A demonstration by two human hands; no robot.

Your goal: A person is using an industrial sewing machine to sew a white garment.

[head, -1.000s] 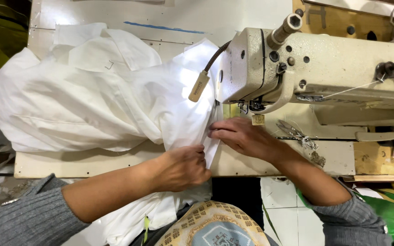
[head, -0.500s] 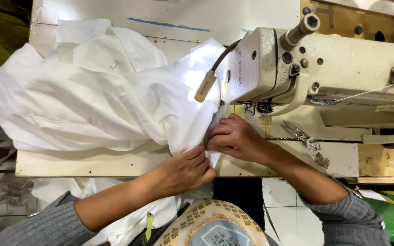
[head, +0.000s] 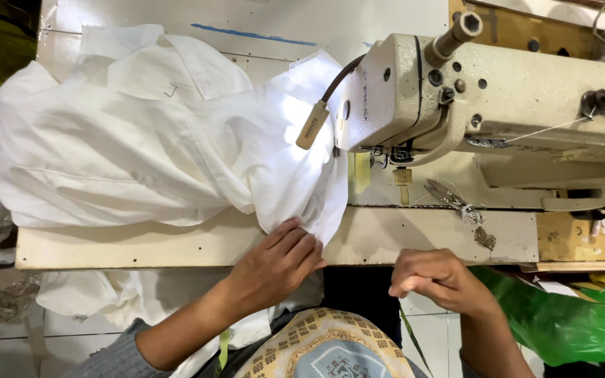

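Wooden sewing table (head: 141, 245) seen from above; cream industrial sewing machine (head: 526, 105) set along its right half, arm running left to right, needle end toward the middle.

White fabric (head: 127, 150) heaped over the left half of the table, its bulk spread leftward and away from the needle area. One corner is drawn down to the near table edge, just left of the machine head; more cloth hangs below the edge toward the lap.

Gooseneck lamp (head: 313, 126) angled down from the machine head onto the lit fold of the cloth.

Small snips (head: 446, 196) lying on the machine bed, right of the needle, well apart from both hands.

Left hand (head: 278, 262) laid on the drawn-down corner, fingers together and curled, pressing the cloth at the table edge. Nearer of the two to the fabric.

Right hand (head: 435, 280) off the cloth, at the near edge, right of the corner. Fingers bunched, tips pinched together; anything held cannot be made out.
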